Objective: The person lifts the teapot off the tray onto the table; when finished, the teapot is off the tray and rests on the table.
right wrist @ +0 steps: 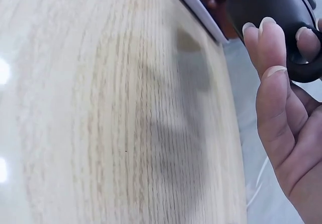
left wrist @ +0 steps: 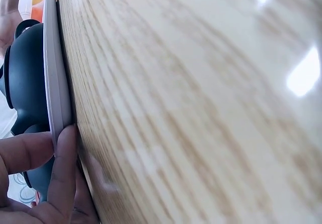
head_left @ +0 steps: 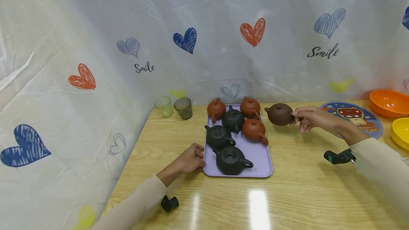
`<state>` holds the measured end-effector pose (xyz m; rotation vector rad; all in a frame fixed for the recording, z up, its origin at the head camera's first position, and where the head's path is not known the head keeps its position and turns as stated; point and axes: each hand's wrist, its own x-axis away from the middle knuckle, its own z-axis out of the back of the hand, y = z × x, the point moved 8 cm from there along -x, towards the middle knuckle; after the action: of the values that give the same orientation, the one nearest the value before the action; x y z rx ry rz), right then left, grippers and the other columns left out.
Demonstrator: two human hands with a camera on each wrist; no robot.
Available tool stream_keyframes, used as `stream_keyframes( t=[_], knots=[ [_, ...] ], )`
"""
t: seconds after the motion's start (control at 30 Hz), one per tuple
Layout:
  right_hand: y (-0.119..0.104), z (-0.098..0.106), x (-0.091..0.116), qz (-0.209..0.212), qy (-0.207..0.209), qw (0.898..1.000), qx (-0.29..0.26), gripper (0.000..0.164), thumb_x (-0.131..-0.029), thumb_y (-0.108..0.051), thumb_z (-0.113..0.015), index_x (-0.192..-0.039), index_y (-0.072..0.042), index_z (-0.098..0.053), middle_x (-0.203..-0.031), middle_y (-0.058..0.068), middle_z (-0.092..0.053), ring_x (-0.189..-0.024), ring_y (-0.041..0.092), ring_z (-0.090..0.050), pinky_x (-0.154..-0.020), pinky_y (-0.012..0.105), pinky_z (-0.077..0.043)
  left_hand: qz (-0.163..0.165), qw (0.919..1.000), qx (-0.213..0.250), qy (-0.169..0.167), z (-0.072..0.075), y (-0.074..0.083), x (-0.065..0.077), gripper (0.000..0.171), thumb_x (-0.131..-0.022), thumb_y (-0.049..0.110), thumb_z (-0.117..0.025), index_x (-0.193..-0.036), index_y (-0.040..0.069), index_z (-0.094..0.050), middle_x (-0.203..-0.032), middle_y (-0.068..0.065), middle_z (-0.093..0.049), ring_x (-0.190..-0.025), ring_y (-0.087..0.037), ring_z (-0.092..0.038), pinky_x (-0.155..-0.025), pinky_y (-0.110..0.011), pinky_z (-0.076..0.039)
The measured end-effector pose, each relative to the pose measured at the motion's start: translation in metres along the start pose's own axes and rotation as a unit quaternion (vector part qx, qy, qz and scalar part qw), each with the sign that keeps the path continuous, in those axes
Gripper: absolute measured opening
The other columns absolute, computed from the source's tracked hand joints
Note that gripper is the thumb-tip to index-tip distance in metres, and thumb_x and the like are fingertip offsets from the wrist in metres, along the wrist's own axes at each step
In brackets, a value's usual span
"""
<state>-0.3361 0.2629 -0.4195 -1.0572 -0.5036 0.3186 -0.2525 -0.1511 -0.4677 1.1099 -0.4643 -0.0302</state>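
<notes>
My right hand (head_left: 311, 118) grips the handle of a dark brown teapot (head_left: 279, 114) beside the tray's right edge. In the right wrist view the teapot (right wrist: 266, 7) is off the tabletop, its shadow lying below. My left hand (head_left: 190, 159) pinches the rim of the lilac tray (head_left: 260, 162) at its near left corner; the left wrist view has thumb and finger on the rim (left wrist: 56, 78). On the tray stand black teapots (head_left: 230, 160), (head_left: 219, 136), (head_left: 233, 119) and reddish-brown teapots (head_left: 216, 109), (head_left: 250, 107), (head_left: 254, 130).
A green glass (head_left: 164, 107) and a dark glass (head_left: 183, 108) stand at the back left. Right of the brown teapot lies a round blue mat (head_left: 374, 121) with a cartoon figure. Orange (head_left: 388, 104) and yellow (head_left: 401, 134) bowls sit at the far right. A printed curtain hangs behind the table.
</notes>
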Motion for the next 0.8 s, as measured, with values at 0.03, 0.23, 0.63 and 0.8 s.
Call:
stream_keyframes(
  t=[0.03,0.23,0.63,0.8],
  knots=[
    [0.001,0.001,-0.002,-0.006,0.002,1.0,0.0,0.047,-0.108,-0.041,-0.039,-0.114,0.001,-0.059,-0.11,0.008,-0.069,-0.082,0.03,-0.067,-0.075,0.042,-0.058,0.0,1.0,0.001,0.0,0.0,0.0,0.0,0.058,-0.081,-0.009,-0.063,-0.134,-0.006,-0.041,-0.108,-0.017,-0.05,-0.086,-0.022,-0.057,-0.07,-0.033,-0.061],
    [0.006,0.006,-0.014,-0.015,0.006,1.0,0.002,0.049,-0.108,-0.042,-0.039,-0.115,0.002,-0.06,-0.108,0.008,-0.069,-0.08,0.027,-0.066,-0.072,0.042,-0.058,-0.002,1.0,0.005,0.005,0.0,0.003,0.003,0.06,-0.079,-0.01,-0.065,-0.134,-0.006,-0.042,-0.11,-0.019,-0.054,-0.088,-0.022,-0.058,-0.071,-0.034,-0.061],
    [0.015,0.014,-0.033,-0.034,0.016,0.999,-0.008,0.046,-0.108,-0.041,-0.04,-0.103,0.003,-0.053,-0.107,0.006,-0.072,-0.077,0.018,-0.067,-0.068,0.036,-0.058,0.0,1.0,0.007,0.004,0.001,0.006,0.006,0.061,-0.079,-0.01,-0.065,-0.135,-0.006,-0.041,-0.11,-0.019,-0.052,-0.086,-0.023,-0.058,-0.071,-0.036,-0.062],
    [0.02,0.015,-0.04,-0.043,0.018,0.999,-0.014,0.044,-0.108,-0.041,-0.041,-0.101,0.001,-0.05,-0.109,0.006,-0.072,-0.077,0.018,-0.067,-0.068,0.035,-0.059,-0.001,1.0,0.008,0.003,0.0,0.005,0.007,0.061,-0.079,-0.01,-0.065,-0.134,-0.006,-0.041,-0.109,-0.018,-0.051,-0.085,-0.022,-0.058,-0.071,-0.035,-0.062]
  ],
)
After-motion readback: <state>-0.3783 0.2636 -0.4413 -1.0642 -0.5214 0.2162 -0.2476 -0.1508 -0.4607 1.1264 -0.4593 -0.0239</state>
